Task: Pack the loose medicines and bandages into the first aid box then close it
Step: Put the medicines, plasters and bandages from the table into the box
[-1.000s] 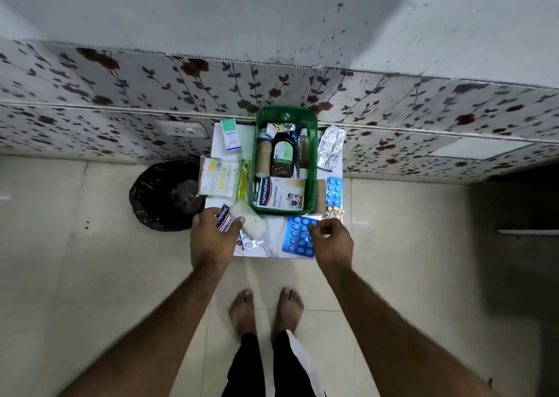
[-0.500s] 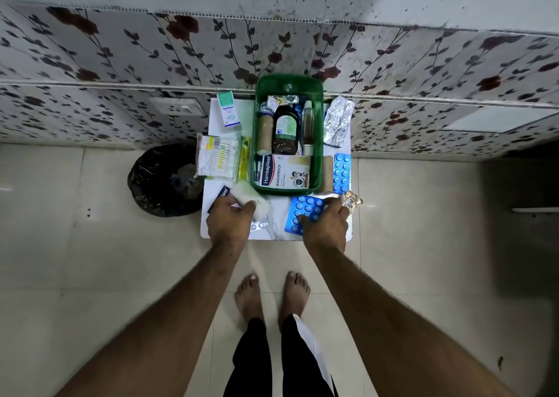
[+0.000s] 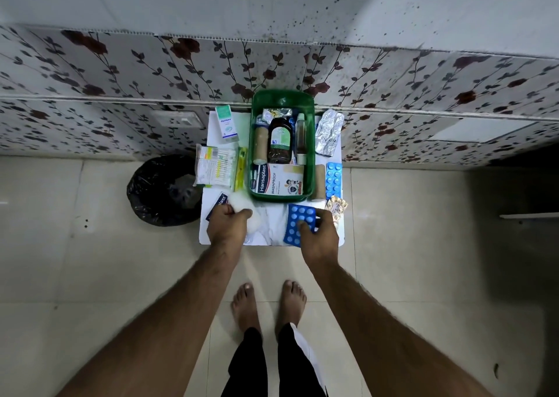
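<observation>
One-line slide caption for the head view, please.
Left hand grips a white cotton wad, right hand a blue blister strip, before the open green plastic box.

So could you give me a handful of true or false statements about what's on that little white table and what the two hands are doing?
1. The green plastic first aid box stands open. True.
2. The white Hansaplast plaster carton lies outside the box. False: it lies inside, at the near end.
3. The right hand touches the large blue blister pack of tablets. True.
4. The left hand holds the dark brown glass bottle. False: the bottle lies in the box; that hand grips a white cotton wad.
5. A crumpled silver foil strip lies right of the box. True.
</observation>
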